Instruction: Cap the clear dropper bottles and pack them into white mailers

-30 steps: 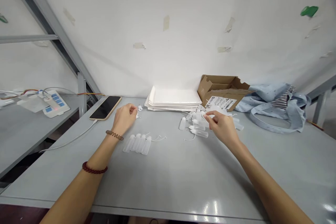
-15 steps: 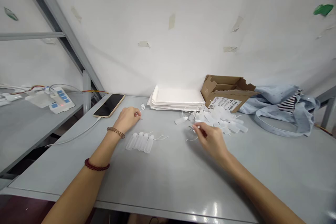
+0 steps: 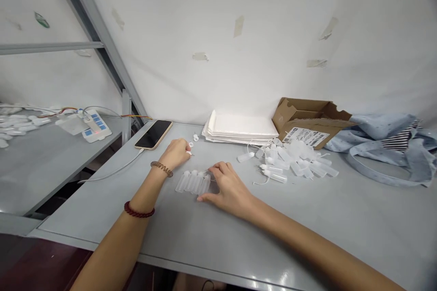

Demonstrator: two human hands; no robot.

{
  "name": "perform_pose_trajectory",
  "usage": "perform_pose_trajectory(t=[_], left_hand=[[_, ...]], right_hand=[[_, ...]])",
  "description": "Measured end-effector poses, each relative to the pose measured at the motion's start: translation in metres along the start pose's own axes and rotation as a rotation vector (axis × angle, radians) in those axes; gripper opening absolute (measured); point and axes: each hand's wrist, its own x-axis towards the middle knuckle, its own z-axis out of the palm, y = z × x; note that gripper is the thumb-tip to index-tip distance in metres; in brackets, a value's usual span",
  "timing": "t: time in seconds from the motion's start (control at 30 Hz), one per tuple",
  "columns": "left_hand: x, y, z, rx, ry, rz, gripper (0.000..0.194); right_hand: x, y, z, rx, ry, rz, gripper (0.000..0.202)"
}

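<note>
My left hand (image 3: 178,153) is closed, its fingertips pinched on a small white needle-tip cap (image 3: 190,153) that is mostly hidden, with a thin tip sticking out. Two small white caps (image 3: 191,144) lie just beyond those fingertips. My right hand (image 3: 227,186) reaches over the right end of a short row of translucent dropper bottles (image 3: 193,183) lying side by side. Its thumb and fingers are spread apart, one at each end of the rightmost bottle. Whether they press on it is hard to see. A loose pile of similar bottles (image 3: 297,157) lies farther right.
Behind the hands is a stack of white padded envelopes (image 3: 242,127). An open cardboard box (image 3: 307,122) and light-blue cloth (image 3: 378,141) are at the back right. To the left lie a phone (image 3: 154,134) on a charging cable and a power strip (image 3: 97,128).
My right hand has moved left from the pile to the bottle row, and its fingers have spread. A second cap now shows beside my left fingertips. The view has turned slightly left.
</note>
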Motion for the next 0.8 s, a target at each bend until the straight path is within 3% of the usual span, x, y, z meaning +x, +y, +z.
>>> perform_pose_trajectory(t=[0.3,0.47,0.57,0.7,0.8], left_hand=[[-0.001,-0.004,0.0,-0.135,0.041,-0.029,0.017],[-0.008,0.013,-0.011,-0.36,0.074,0.055,0.012],[-0.02,0.032,-0.016,-0.571,0.049,0.123,0.025],[-0.038,0.061,-0.009,-1.171,-0.11,0.153,0.027],[-0.049,0.08,0.003,-1.41,-0.291,0.133,0.022]], right_hand=[[0.0,-0.004,0.007,0.02,-0.025,0.059,0.053],[-0.008,-0.003,-0.012,0.022,0.13,-0.057,0.048],[-0.017,0.007,-0.027,0.002,0.252,-0.189,0.052],[-0.032,0.024,-0.042,0.014,0.346,-0.301,0.058],[-0.04,0.031,-0.049,0.085,0.323,-0.261,0.062]])
